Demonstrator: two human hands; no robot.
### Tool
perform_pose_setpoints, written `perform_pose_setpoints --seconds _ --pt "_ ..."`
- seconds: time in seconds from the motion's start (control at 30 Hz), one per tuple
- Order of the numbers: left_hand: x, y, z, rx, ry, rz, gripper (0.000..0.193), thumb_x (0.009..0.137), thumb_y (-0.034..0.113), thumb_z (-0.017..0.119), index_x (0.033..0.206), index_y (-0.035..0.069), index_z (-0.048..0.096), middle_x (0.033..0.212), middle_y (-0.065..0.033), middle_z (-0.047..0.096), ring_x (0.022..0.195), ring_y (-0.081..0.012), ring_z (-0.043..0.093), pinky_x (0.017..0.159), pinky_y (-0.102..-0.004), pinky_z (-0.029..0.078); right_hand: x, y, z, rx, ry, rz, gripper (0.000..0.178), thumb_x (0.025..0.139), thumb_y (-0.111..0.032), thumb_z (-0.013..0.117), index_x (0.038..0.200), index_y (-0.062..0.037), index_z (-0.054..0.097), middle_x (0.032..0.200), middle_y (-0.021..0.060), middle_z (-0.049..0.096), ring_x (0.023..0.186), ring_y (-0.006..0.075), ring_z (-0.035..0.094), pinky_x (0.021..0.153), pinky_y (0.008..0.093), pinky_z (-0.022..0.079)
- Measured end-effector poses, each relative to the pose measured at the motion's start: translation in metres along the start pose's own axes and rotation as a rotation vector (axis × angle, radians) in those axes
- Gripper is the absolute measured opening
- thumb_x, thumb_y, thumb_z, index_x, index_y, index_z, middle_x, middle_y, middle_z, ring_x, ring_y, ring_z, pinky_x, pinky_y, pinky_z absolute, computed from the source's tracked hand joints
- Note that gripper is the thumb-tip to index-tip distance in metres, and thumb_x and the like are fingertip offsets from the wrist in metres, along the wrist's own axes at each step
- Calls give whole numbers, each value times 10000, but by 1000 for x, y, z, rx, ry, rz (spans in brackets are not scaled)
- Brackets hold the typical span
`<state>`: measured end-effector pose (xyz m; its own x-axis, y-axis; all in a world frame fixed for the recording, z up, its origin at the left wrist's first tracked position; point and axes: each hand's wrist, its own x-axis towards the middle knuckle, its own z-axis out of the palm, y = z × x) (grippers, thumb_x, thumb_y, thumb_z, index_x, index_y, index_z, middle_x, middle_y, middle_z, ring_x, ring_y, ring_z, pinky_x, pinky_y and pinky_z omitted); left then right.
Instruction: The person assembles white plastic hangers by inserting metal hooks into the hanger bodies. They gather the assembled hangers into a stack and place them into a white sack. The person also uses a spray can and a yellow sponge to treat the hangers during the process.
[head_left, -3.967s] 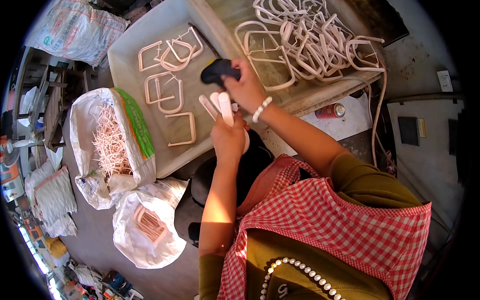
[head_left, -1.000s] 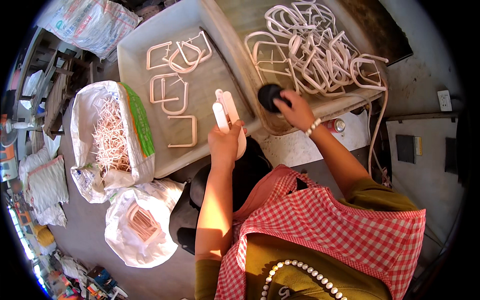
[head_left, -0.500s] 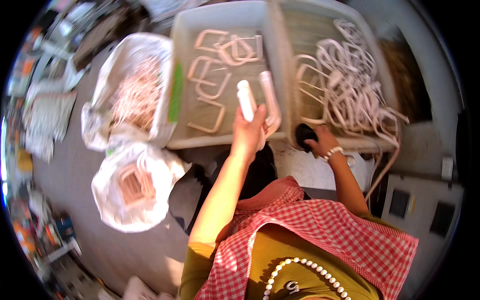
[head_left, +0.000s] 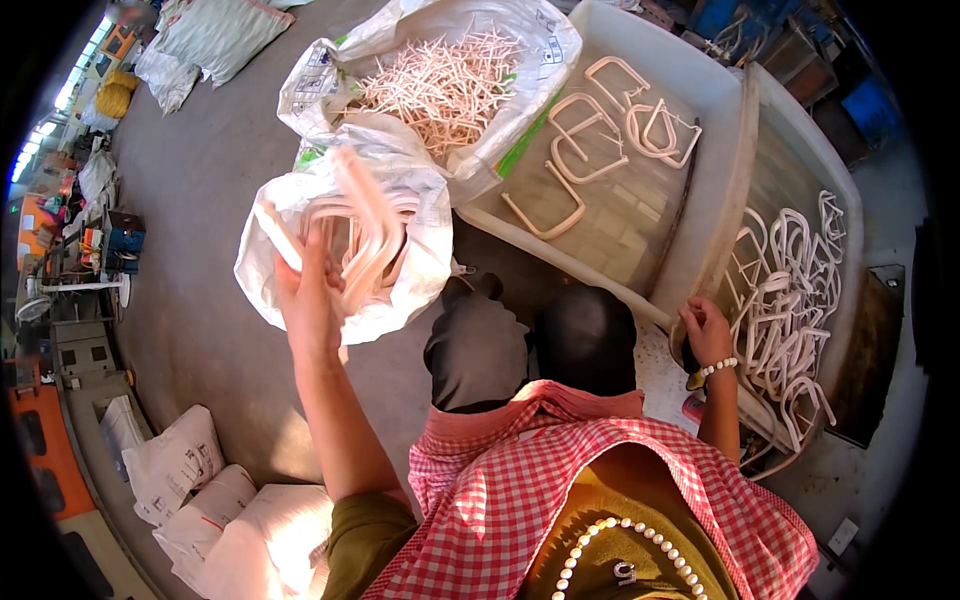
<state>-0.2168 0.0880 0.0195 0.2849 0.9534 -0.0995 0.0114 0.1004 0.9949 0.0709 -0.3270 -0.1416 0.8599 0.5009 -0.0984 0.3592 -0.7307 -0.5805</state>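
My left hand (head_left: 308,295) is closed around pale pink bent strips (head_left: 372,225), blurred by motion, over an open white bag (head_left: 425,285). More bent pink strips are stacked inside that bag. At the front corner between the two tubs is my right hand (head_left: 706,332), its fingers curled. Something dark shows in part beside these fingers, too hidden to name. Near it, a tangled heap of pale bent strips (head_left: 790,300) fills much of the right tub (head_left: 848,215). Several separate U-shaped strips (head_left: 570,212) lie in the left tub (head_left: 600,272).
A larger white sack (head_left: 548,70) full of short thin pink offcuts (head_left: 450,85) stands behind the smaller bag. White filled sacks (head_left: 185,465) lie at lower left. My knees (head_left: 585,340) are before the left tub. Cluttered shelving (head_left: 120,245) runs along the far left.
My left hand has swung left with the bent strips, from the left tub to over the smaller bag. The view has turned left. The black object at my right hand is now mostly hidden.
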Motion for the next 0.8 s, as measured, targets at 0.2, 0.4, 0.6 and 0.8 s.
perform_pose_setpoints --seconds 0.2,0.4,0.6,0.8 --pt "26 -46 -36 269 23 -29 229 880 172 567 996 13 448 719 -69 495 615 -176 497 554 -322 412 16 -43 20 65 -87 -21 277 823 -185 677 1024 -11 600 890 142 647 757 243 644 683 338 505" --pt "-5 -68 3 1097 -189 316 360 845 209 635 1012 -47 445 817 -275 590 807 -457 582 686 -507 447 22 -67 27 22 -148 -126 251 811 -169 685 997 -21 602 906 145 642 782 264 649 693 358 510" --pt "11 -64 -9 1076 -308 29 474 813 286 657 1099 -54 494 925 -289 614 869 -456 590 747 -495 451 16 -52 30 -55 -202 -124 236 825 -177 667 1000 -40 586 928 153 637 804 280 648 693 373 507" --pt "120 -113 9 1468 -358 131 460 817 257 588 1108 -86 494 1064 -304 591 1006 -435 562 854 -473 449 40 -55 59 -20 -272 -150 232 836 -217 646 999 -64 584 917 153 625 833 321 630 716 391 498"
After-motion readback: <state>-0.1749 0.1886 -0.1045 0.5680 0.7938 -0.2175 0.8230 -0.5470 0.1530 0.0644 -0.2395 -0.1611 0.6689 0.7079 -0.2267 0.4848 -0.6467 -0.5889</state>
